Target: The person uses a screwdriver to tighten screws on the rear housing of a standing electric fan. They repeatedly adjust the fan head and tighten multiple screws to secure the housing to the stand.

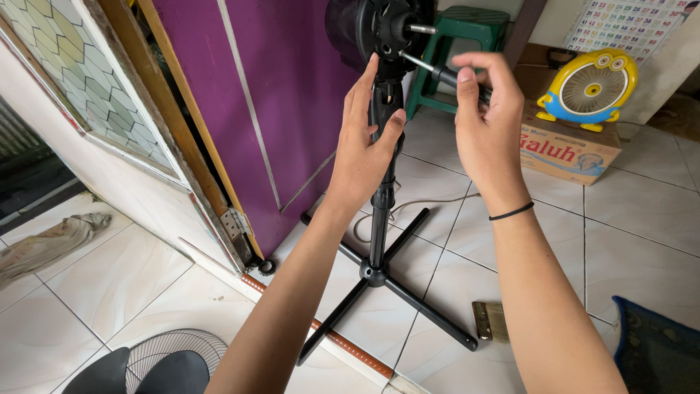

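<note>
Nearest the camera, at the bottom edge, a fan blade (138,372) lies on the white tiled floor (146,284) with a wire grille (171,346) behind it. A little further on, the black cross-shaped base (379,292) of a standing fan rests on the tiles, and a small brush (490,321) lies just beside one of its legs.

From that base the black pole (379,219) rises upright. The left hand (368,142) has its grip clenched around the neck of the stand, just under the motor housing (379,29) (the grille and blade are off it). The right hand (485,120), a black band at the wrist, pinches the handle of a screwdriver (441,73) whose shaft points into the housing beside the bare motor shaft.

Left of the stand is a purple door (292,109). Further back sit a green plastic stool (459,36) and a cardboard box (569,149) with a small yellow fan (589,89) on top.
</note>
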